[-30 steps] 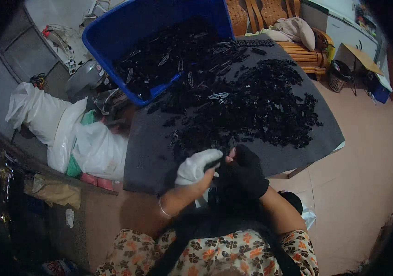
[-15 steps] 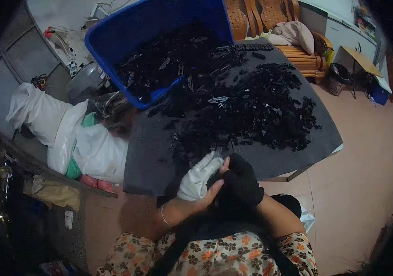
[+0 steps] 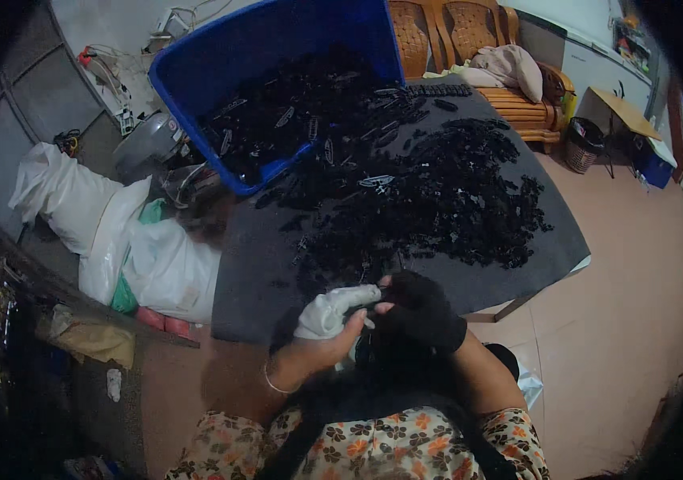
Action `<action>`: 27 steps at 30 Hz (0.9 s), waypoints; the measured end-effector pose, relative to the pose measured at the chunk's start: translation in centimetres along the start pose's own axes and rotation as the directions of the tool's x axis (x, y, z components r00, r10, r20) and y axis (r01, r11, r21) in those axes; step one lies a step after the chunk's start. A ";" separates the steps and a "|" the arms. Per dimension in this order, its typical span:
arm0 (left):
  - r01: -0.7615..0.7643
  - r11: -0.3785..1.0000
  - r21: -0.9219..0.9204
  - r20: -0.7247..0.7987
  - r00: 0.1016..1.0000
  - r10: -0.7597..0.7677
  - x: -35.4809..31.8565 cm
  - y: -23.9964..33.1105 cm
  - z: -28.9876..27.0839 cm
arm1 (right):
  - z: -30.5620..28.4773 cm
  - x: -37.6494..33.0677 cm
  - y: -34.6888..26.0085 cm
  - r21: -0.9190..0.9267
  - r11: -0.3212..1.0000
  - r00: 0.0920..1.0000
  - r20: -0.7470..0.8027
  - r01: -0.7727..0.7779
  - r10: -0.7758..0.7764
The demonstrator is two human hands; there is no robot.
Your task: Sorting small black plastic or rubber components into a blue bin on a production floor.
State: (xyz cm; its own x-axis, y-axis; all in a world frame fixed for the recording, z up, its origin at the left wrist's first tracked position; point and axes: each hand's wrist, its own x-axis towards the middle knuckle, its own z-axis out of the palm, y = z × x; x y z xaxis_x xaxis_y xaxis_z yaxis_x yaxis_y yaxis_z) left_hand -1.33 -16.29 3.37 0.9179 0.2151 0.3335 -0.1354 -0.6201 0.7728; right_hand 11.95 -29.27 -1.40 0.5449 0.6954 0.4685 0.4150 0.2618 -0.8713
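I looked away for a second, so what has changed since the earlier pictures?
Little: both hands, left in a white glove and right in a black one, stayed pressed together at the table's near edge, shifting only slightly. The blue bin and black parts stayed put.

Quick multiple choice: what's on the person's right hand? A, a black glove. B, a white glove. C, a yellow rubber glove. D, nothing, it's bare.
A: the right hand wears a black glove, meeting the left hand, whose fingers are covered in white, at the near edge of the dark table.
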 end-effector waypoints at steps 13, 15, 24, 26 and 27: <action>0.118 0.993 0.013 0.225 0.967 -0.118 -0.6 -0.2 -1.0 | -0.2 -0.4 -1.0 -0.061 0.991 0.960 0.247 -0.119 0.130; 0.006 0.999 0.046 0.223 0.975 -0.016 -0.5 -0.6 -1.6 | -0.6 -0.3 -1.5 -0.109 0.985 0.945 0.285 -0.137 0.163; 0.026 0.587 0.809 -0.051 0.998 0.025 11.1 -12.3 -10.5 | -4.0 0.3 -0.1 -0.601 0.799 0.958 0.222 -0.011 0.180; 0.031 0.625 0.780 -0.012 0.999 -0.035 12.9 -14.4 -10.2 | -4.1 0.5 1.9 -0.616 0.775 0.990 -0.077 -0.139 0.117; 0.039 0.662 0.748 0.031 0.995 -0.095 13.5 -14.8 -10.1 | -4.1 0.8 2.1 -0.693 0.713 0.994 -0.095 -0.104 0.052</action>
State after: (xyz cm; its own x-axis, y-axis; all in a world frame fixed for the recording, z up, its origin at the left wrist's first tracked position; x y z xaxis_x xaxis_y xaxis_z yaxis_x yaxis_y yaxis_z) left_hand 9.30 3.42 1.84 0.9378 0.2491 0.2419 0.2256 -0.9667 0.1209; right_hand 16.26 -30.93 -2.29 0.6330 0.6411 0.4339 0.7442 -0.3496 -0.5692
